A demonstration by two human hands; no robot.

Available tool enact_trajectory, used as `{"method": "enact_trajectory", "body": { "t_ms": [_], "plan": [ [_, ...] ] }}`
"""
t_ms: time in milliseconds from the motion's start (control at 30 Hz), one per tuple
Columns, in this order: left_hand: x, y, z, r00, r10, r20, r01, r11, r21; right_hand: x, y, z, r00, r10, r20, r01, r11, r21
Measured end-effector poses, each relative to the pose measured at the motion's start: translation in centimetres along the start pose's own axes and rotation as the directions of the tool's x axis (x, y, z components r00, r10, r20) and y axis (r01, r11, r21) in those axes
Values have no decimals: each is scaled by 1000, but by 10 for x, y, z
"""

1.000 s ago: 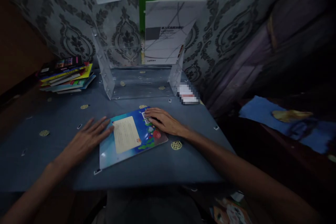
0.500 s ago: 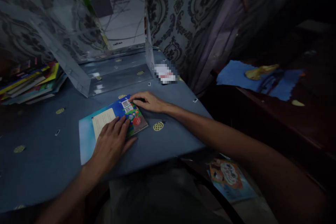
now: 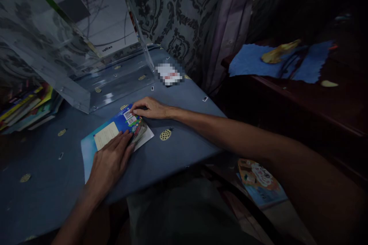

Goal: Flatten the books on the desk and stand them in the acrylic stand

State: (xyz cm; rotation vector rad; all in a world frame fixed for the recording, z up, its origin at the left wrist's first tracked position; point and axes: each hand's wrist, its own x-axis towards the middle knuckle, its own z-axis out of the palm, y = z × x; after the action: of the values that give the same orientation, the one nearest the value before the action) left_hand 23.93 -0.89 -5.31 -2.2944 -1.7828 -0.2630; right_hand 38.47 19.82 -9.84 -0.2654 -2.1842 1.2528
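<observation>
A thin picture book [image 3: 107, 134] lies on the cloth-covered table, its blue back cover up with a pale text panel and barcode labels. My left hand [image 3: 110, 159] is on its near edge, fingers over the cover and thumb close by the lower edge. Between them the near right corner of the cover bends up, and a white page shows beneath; the thumb's grip is partly hidden. My right hand [image 3: 149, 108] rests at the far right corner, fingertips touching the cover by the labels, thumb and forefinger apart.
A clear acrylic stand [image 3: 77, 101] stands behind the book. Stacked books [image 3: 27, 109] lie at left, a blurred white item [image 3: 169, 74] at the back right. A blue cloth [image 3: 250, 61] covers part of the dark furniture at right. Another picture book [image 3: 261, 183] is below the table edge.
The book's near right corner has bent up, baring a white page below. My left thumb has drawn in toward its fingers. The view has shifted and tilted slightly.
</observation>
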Motion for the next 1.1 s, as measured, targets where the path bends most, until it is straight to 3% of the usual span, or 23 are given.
{"method": "enact_trajectory", "body": {
  "t_ms": [267,533,833,1100],
  "plan": [
    [3,-2,-4,999,-33,25,35,996,-81,0,-5,-3,999,51,17,-51,998,26],
    [-2,0,0,999,-27,22,28,998,-47,-6,-13,-2,998,70,-8,-69,996,51],
    [-5,-2,5,1000,-26,-2,25,998,-63,-46,-32,-7,997,74,-26,-74,997,9],
    [-7,-6,9,998,-63,0,63,989,-137,-66,-35,-17,999,-14,39,18,994,-110]
  ]
}}
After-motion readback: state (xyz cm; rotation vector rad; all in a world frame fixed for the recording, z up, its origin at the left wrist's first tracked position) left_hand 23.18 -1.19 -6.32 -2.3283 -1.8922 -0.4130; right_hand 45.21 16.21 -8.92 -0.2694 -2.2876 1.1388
